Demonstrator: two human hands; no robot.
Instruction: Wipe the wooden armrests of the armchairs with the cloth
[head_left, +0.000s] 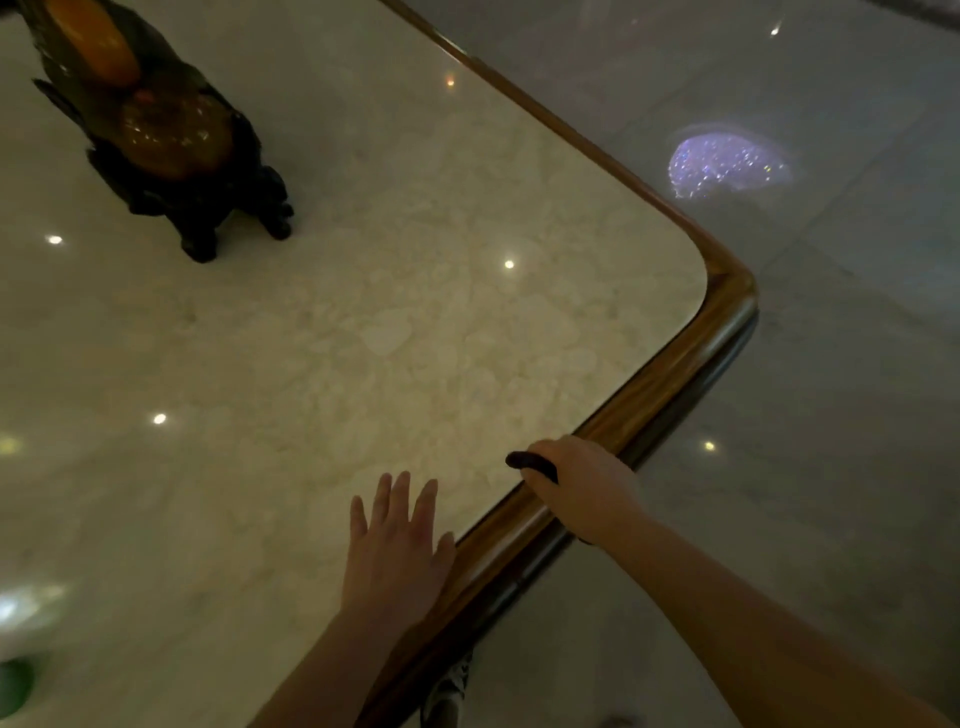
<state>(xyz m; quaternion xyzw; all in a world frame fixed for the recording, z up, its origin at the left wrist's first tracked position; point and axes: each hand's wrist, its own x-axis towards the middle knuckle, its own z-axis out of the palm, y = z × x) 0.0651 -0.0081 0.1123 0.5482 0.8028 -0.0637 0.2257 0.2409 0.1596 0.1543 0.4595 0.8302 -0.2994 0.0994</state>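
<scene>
Lower centre of the frame: the left hand is laid flat, fingers spread, on the marble tabletop; to its right, a dark cloth is gripped by the right hand and pressed against the wooden table edge. A dark ornament is seen upper left

A pale marble counter with a rounded wooden edge reflects small ceiling lights. A dark carved ornament stands on it. Glossy grey floor tiles mirror a sparkling light.
</scene>
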